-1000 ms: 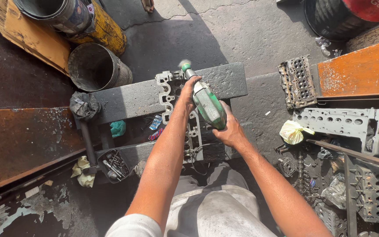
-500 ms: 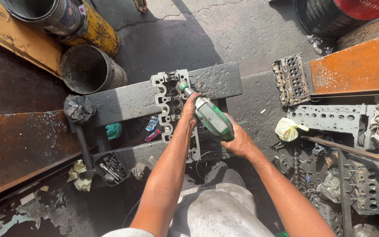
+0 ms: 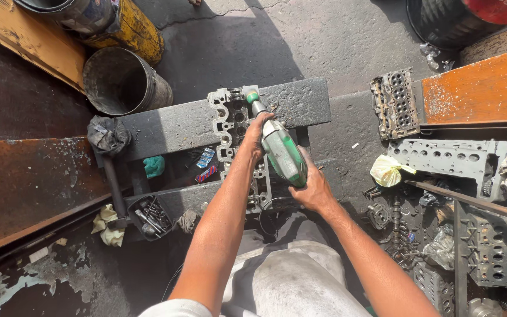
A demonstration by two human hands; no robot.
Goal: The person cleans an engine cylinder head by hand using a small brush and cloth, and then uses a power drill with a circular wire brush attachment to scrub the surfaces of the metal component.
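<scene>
A green and grey power grinder (image 3: 280,147) points away from me, its tip (image 3: 252,97) down at the far end of a grey engine cylinder head (image 3: 230,126). The head lies lengthwise across two dark metal beams (image 3: 177,126). My left hand (image 3: 257,136) grips the tool's front neck. My right hand (image 3: 312,188) holds the rear of its body. A black cable loops below the tool near my lap.
A dark metal bucket (image 3: 121,82) and a yellow drum (image 3: 133,29) stand at the far left. Other cylinder heads (image 3: 395,103) and engine parts (image 3: 494,246) lie at the right beside an orange plate (image 3: 482,91). A small tray of bolts (image 3: 148,214) sits at the near left.
The tool's tip has shifted a little along the far end of the cylinder head, and both hands moved with it. The view has shifted slightly.
</scene>
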